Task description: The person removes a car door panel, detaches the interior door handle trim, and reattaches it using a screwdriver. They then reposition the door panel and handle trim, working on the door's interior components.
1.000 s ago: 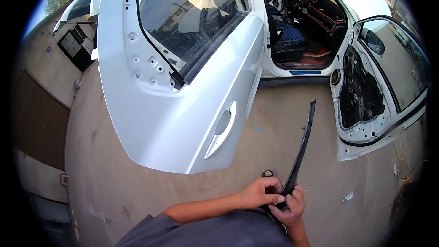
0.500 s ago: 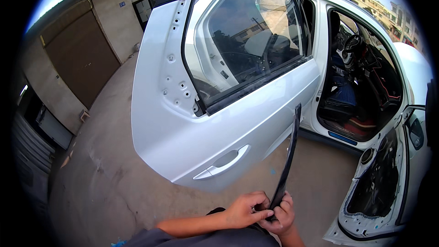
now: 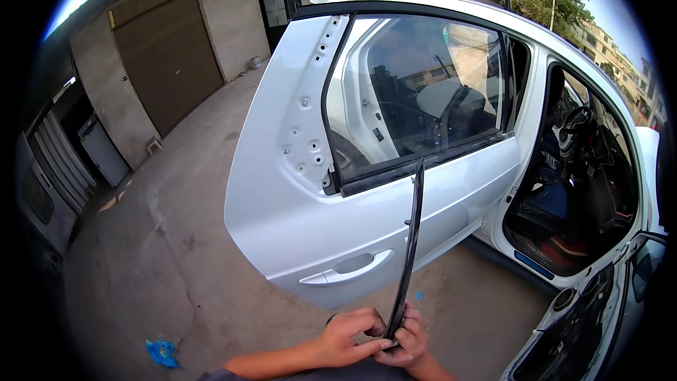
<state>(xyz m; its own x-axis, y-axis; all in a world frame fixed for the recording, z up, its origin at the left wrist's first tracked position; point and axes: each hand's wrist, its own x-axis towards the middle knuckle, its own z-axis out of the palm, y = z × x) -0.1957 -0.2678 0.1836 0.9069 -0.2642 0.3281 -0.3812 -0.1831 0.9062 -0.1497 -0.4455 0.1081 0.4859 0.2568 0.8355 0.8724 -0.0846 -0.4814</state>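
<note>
A long, narrow black trim strip (image 3: 408,261) stands nearly upright in front of me, its upper end tapering to a point before the window's lower edge. My right hand (image 3: 409,342) is closed around its lower end. My left hand (image 3: 349,337) pinches the same end from the other side, thumb against the strip. Small clips stick out along the strip's left side. Beyond it is the open white rear car door (image 3: 282,212), with its door handle (image 3: 349,270) and window glass (image 3: 423,85). Bare holes and clips show on the door's rear pillar (image 3: 307,113).
The front door (image 3: 571,331) hangs open at the lower right, its inner panel off. Through the front opening show a seat (image 3: 546,194) and a steering wheel (image 3: 578,120). A crumpled blue bag (image 3: 162,353) lies on the concrete ground. A brown door (image 3: 169,63) is in the wall behind.
The view has shifted, so the car sits lower and further right in it. Both hands and the strip have moved left relative to the car, with the strip still gripped at its lower end.
</note>
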